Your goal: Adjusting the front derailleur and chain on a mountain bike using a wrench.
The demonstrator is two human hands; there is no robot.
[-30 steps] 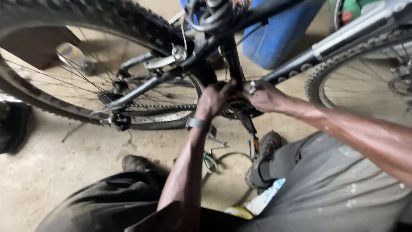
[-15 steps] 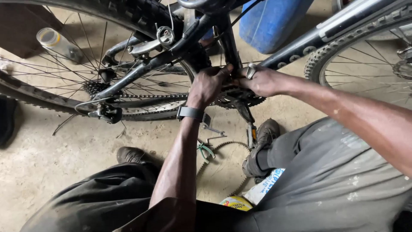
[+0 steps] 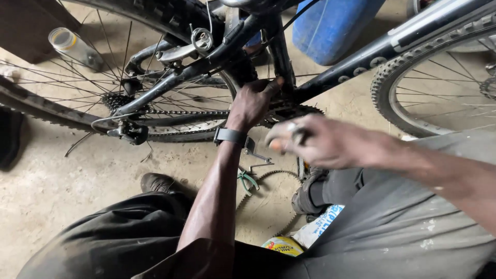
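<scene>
Two greasy hands, left hand (image 3: 253, 103) and right hand (image 3: 315, 140), toothed steel chainring (image 3: 299, 111)

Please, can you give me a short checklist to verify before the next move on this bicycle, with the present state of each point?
1. Left hand grips the frame beside the chainring: ok.
2. Right hand is clear of the bicycle: ok, but blurred.
3. Small part is pinched in right fingertips: cannot tell what it is.
4. Chain sits on rear sprockets: ok.
5. Floor underfoot is free: not ok, loose chain and pliers lie there.
</scene>
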